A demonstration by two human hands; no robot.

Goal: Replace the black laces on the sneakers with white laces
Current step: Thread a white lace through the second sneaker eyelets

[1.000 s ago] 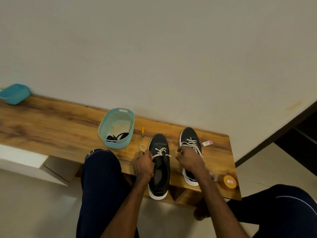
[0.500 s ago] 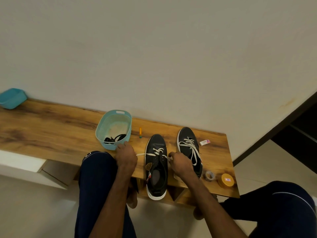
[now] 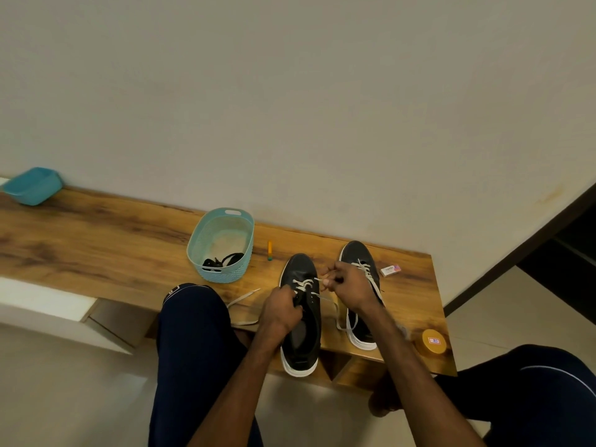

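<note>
Two black sneakers with white soles stand side by side on the wooden bench (image 3: 96,246). The left sneaker (image 3: 303,346) has a white lace (image 3: 303,283) through its front eyelets. My left hand (image 3: 280,312) grips this sneaker at the left side of its lacing. My right hand (image 3: 350,285) pinches the lace's right end just above the shoe. The lace's other end (image 3: 242,298) trails loose over the bench to the left. The right sneaker (image 3: 361,256) is laced in white. Black laces (image 3: 222,261) lie in a light blue basket (image 3: 222,217).
A small orange and green stick (image 3: 270,250) lies between basket and sneakers. A white eraser box (image 3: 390,270) sits right of the shoes, an orange round tin (image 3: 434,341) at the bench's right corner. A teal tray (image 3: 32,185) stands far left. My knees flank the bench's front edge.
My left hand has let the lace's left end drop and moved right onto the left sneaker. My right hand has risen and shifted right, pulling the lace's right end up.
</note>
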